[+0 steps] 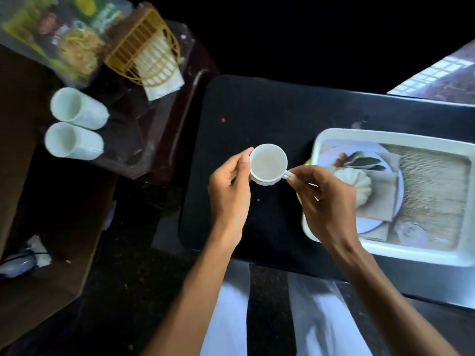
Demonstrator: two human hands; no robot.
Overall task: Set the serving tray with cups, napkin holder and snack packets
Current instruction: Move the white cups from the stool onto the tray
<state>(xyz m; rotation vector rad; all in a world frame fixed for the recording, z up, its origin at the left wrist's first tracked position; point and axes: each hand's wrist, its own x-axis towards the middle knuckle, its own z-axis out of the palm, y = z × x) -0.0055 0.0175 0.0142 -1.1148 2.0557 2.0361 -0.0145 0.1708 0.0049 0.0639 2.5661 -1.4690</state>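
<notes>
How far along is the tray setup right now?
Nothing is on the white serving tray yet. Both hands, left hand and right hand, hold one white cup above the black table. Two white cups, the yellow napkin holder and snack packets remain on the side table.

No legible text in view. Snack packets (55, 34), left of the napkin holder (145, 47): printed graphics and some lettering present, too blurred to read; no brand or number made out. Tray (334, 136): printed picture on its floor, no words seen. Cup (268, 162) and the two tumblers (77, 124) below the packets: plain white, unmarked.
</notes>
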